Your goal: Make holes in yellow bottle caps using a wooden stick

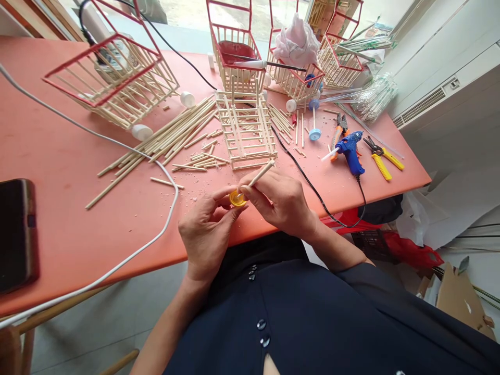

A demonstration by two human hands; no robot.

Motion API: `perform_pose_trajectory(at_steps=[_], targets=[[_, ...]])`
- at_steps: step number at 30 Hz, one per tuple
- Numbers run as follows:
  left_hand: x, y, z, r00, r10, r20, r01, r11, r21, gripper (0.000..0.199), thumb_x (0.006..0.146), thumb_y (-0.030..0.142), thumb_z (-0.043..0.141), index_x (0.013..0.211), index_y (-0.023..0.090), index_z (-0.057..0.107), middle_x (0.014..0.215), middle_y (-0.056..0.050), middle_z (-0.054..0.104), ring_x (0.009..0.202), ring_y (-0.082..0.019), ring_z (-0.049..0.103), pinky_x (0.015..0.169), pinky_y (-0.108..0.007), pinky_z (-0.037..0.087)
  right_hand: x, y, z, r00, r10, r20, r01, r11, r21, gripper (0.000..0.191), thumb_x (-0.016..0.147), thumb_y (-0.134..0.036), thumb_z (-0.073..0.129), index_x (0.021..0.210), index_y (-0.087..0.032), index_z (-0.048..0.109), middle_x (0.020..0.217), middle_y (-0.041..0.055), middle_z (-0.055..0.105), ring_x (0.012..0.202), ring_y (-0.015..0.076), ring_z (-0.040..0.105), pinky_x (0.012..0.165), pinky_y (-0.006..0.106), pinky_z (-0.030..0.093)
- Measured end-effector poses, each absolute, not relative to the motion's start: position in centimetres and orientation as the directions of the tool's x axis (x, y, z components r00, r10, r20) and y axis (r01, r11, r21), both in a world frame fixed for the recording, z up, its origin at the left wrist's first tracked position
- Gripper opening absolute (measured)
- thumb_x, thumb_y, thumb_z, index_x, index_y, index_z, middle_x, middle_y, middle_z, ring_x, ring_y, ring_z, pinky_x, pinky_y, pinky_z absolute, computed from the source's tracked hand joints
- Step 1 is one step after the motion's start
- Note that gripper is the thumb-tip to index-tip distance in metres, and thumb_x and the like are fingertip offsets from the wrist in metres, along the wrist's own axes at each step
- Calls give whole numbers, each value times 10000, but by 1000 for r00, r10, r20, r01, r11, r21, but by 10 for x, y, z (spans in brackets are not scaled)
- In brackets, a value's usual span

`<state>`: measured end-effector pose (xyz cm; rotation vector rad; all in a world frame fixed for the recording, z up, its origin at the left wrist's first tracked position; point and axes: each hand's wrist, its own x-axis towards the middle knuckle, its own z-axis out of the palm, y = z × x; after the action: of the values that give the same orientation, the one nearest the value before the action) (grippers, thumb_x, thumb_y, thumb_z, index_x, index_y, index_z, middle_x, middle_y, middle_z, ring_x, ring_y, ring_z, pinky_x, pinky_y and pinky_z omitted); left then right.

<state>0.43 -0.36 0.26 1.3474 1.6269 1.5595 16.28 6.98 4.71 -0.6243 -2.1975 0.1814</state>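
A yellow bottle cap point(237, 198) is pinched between the thumb and fingers of my left hand point(205, 229), close to the table's front edge. My right hand point(283, 200) grips a thin wooden stick point(262, 173), tilted so that its lower end meets the inside of the cap. Whether the stick is fixed to the cap I cannot tell. Just beyond my hands lies a small frame of glued sticks point(246, 130). To the right a blue glue gun point(350, 151) rests on the table with a glue stick in it.
Long sticks point(164, 138) and short cut pieces point(203, 159) lie to the left of the frame. Stick-built carts point(117, 78) with red rims stand behind. Yellow-handled pliers point(383, 158), a white cable point(170, 208) and a phone point(17, 234) are on the orange table point(97, 234).
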Motion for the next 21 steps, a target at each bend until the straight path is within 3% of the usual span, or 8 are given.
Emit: perform_pose_trajectory(at_steps=[21], targets=[[6, -4, 7, -371, 888, 271, 284, -169, 944, 246, 867, 290, 866, 1111, 293, 835, 898, 24, 802, 745, -116, 697, 680, -217, 594, 163, 68, 44, -517, 530, 672, 371, 846, -382, 219, 1111, -244, 551, 924, -184, 648, 859, 37, 744, 846, 142, 707, 815, 271, 561]])
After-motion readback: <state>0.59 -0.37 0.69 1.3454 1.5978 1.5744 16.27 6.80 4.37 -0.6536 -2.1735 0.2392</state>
